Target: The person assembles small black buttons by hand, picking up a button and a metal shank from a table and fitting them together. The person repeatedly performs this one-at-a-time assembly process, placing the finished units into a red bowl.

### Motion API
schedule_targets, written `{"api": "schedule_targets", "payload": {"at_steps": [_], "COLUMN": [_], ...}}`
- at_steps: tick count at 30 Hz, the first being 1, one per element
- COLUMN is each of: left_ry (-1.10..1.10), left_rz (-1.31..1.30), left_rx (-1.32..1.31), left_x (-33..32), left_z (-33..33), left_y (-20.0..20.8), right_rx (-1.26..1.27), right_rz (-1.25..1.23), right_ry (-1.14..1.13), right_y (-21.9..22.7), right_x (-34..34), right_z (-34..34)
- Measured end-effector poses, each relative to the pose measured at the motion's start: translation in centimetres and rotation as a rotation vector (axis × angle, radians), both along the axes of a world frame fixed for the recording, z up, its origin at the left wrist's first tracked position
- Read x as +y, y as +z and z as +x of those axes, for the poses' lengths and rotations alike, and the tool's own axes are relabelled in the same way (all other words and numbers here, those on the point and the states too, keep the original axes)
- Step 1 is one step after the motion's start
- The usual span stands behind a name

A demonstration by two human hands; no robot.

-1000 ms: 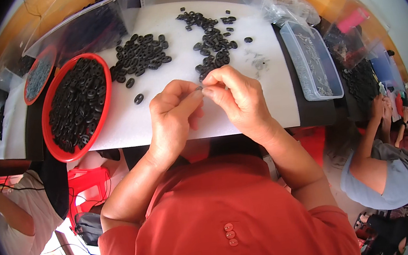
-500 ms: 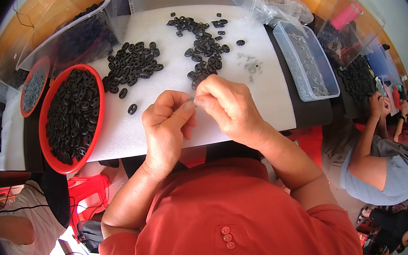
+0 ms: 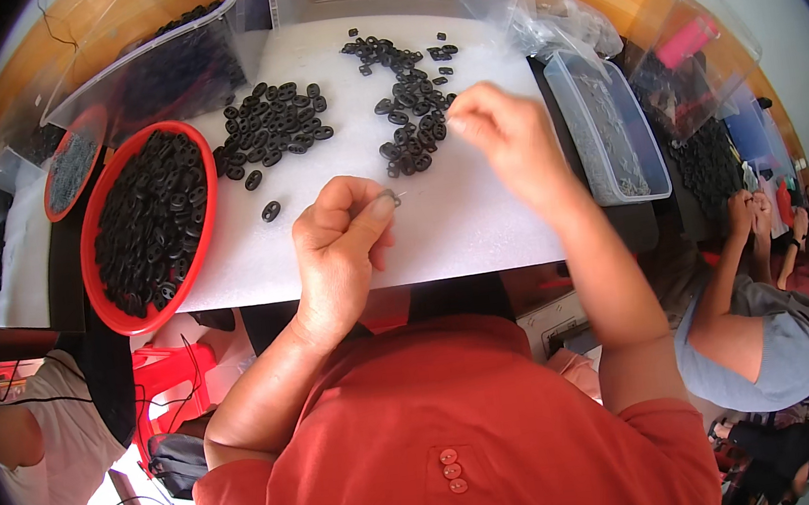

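Part [image 3: 393, 196], thin tip rightward, long axis crosswise; left hand [image 3: 340, 238] pinching it; right hand [image 3: 514, 145]: hold unclear.

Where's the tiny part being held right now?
In the head view, the tiny part is pinched at the left hand's thumb tip, near the middle, over the white mat, right of the red bowl.

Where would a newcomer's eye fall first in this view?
Probably on the red bowl heaped with black oval pieces, at the left edge of the white sheet. Next, near the middle, the left hand pinches a tiny piece, while the right hand is just right of a scattered black pile.
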State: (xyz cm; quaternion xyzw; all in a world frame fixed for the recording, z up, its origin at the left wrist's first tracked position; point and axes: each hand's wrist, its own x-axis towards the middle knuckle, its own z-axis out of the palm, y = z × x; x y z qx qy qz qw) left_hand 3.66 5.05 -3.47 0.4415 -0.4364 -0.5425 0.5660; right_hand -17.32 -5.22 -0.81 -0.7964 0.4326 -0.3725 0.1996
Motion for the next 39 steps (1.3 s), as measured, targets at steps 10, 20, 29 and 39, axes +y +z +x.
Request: {"api": "schedule_targets", "payload": {"at_steps": [10,20,29,39], "left_ry": [-0.039,-0.042,-0.022,-0.004], "left_rz": [-0.033,-0.064,-0.069,-0.077], "left_rx": [-0.062,-0.046,-0.051,-0.039], "left_x": [0.2,0.2,0.2,0.3], "left_z": [0.3,0.4,0.3,0.2], "left_y": [0.0,-0.4,-0.5,-0.6], "right_rx": [0.672,0.583,0.559,0.409], "right_rz": [-0.269,-0.157,-0.135,-0.286], "right_ry": [-0.073,-0.054,-0.040,0.117], "right_y": [0.1,-0.2,0.2,0.7], "right_x": [-5.1,-5.6,-6.0,-2.0], "right_z": [-0.6,-1.4,-1.6,-1.6]}}
